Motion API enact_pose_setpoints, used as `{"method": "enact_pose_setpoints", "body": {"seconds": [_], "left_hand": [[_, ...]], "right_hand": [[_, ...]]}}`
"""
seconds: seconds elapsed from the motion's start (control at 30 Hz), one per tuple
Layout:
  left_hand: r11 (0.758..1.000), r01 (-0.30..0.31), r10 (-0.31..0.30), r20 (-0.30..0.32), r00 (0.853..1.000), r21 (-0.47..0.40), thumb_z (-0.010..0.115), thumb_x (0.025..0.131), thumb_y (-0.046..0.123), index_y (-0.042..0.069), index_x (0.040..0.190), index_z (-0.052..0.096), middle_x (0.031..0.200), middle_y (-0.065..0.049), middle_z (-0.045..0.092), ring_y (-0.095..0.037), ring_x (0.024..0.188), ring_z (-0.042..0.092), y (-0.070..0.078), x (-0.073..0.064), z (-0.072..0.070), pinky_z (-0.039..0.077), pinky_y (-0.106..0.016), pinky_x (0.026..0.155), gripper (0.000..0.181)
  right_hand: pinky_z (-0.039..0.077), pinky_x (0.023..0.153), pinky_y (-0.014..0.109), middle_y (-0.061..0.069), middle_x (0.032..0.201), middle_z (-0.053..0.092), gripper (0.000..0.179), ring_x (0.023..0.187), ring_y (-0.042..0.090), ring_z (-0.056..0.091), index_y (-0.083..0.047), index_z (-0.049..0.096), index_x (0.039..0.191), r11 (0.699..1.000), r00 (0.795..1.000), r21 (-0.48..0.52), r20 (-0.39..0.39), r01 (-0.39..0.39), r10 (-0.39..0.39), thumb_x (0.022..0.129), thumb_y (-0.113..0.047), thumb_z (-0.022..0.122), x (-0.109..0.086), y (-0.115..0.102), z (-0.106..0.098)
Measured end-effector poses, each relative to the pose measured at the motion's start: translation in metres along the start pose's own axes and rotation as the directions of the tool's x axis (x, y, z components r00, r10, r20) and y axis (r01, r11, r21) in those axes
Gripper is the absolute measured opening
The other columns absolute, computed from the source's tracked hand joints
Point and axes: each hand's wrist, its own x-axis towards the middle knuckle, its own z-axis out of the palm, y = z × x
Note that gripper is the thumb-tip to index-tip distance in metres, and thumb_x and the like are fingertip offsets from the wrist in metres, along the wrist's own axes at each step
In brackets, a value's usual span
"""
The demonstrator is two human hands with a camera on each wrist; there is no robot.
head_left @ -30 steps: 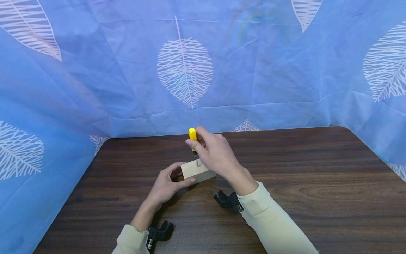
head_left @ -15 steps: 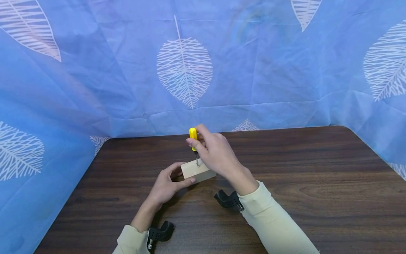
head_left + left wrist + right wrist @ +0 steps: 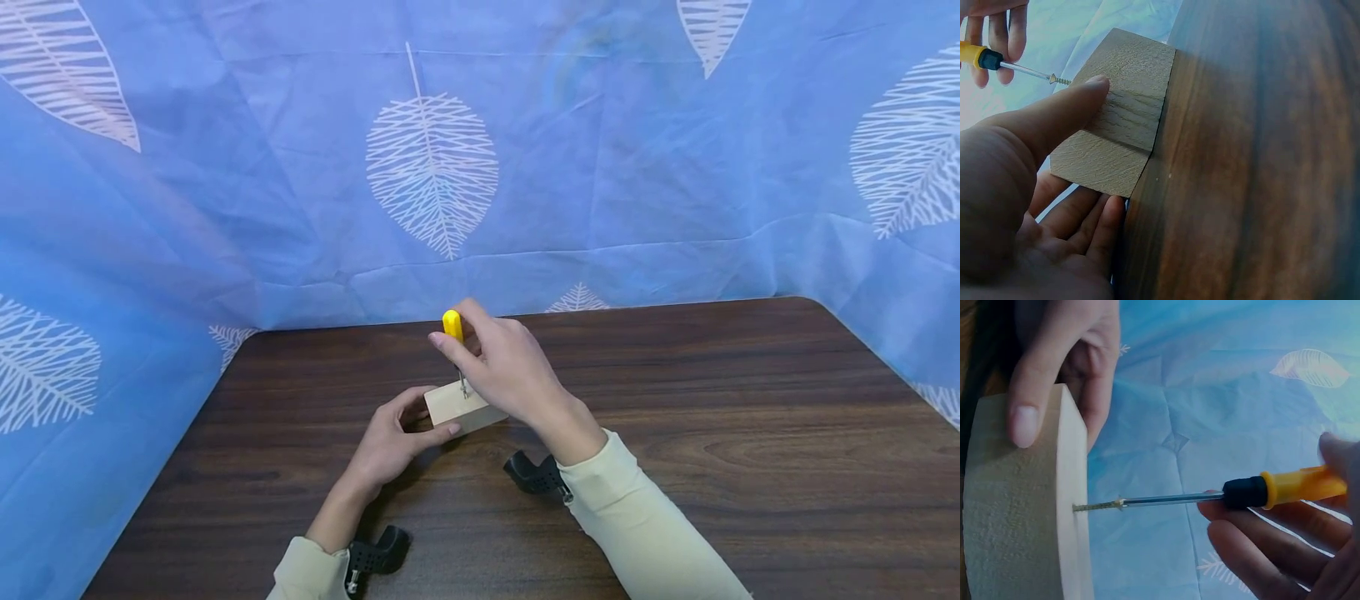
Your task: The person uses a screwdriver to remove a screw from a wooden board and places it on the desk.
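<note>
A pale wooden block point(image 3: 468, 415) rests on the dark table, its left end gripped by my left hand point(image 3: 390, 437), thumb on the near side and fingers behind. From the block's top face stands a brass-coloured screw point(image 3: 1097, 506), only partly sunk in, with much of its thread showing. My right hand point(image 3: 513, 367) holds a screwdriver point(image 3: 1300, 487) by its yellow handle between thumb and fingers. The screwdriver's steel shaft point(image 3: 1172, 499) runs in line with the screw, its tip at the screw head. In the left wrist view, my thumb point(image 3: 1079, 103) lies across the block beside the screw.
The brown wood-grain table point(image 3: 712, 417) stretches out on both sides of the hands. Behind it hangs a blue cloth point(image 3: 300, 167) with white leaf prints. Black wrist mounts point(image 3: 378, 550) sit below each forearm, near the tabletop.
My right thumb and fingers have shifted slightly on the yellow handle, the thumb now further left and covering more of its lower part. The block and left hand stay nearly the same.
</note>
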Motion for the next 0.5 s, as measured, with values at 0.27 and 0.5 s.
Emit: {"method": "enact_pose_setpoints", "body": {"seconds": [0.27,0.5], "left_hand": [[1.0,-0.003,0.003,0.003,1.0,0.007,0.088,0.093,0.026,0.024,0.139,0.07,0.131,-0.005,0.074,-0.023,0.119,0.07,0.0005,0.001,0.0003,0.057,-0.039,0.094,0.049],[1.0,0.015,-0.015,-0.017,1.0,0.014,0.088,0.092,0.027,0.024,0.14,0.069,0.133,-0.005,0.073,-0.024,0.121,0.07,0.0006,-0.0003,0.0022,0.057,-0.043,0.097,0.051]], "right_hand": [[0.053,0.068,0.032,-0.003,0.091,0.076,0.015,0.078,0.012,0.069,-0.018,0.065,0.114,0.999,0.999,0.012,0.004,0.036,-0.036,0.111,-0.032,0.062,0.0,0.0001,-0.0013],[0.054,0.066,0.034,0.002,0.101,0.079,0.022,0.076,0.011,0.073,-0.015,0.059,0.126,0.995,0.999,0.086,0.006,-0.04,0.039,0.11,-0.03,0.064,0.0,0.0024,-0.0009]]}}
